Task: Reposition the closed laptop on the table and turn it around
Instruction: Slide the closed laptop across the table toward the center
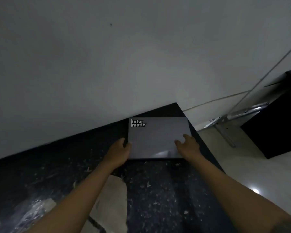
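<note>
A closed grey laptop [155,137] with a white "Informatic" label at its far left corner lies flat near the far right end of a dark speckled table [158,190], close to the wall. My left hand [120,153] grips the laptop's left edge near the front corner, thumb on the lid. On the right, my right hand [187,143] rests on the lid's right side with its fingers spread over that edge.
A white wall [107,64] runs along the table's far edge. A worn pale patch [112,199] marks the tabletop between my forearms. Right of the table are a light tiled floor, a black cabinet [275,128], a metal bracket [225,121] and thin cables.
</note>
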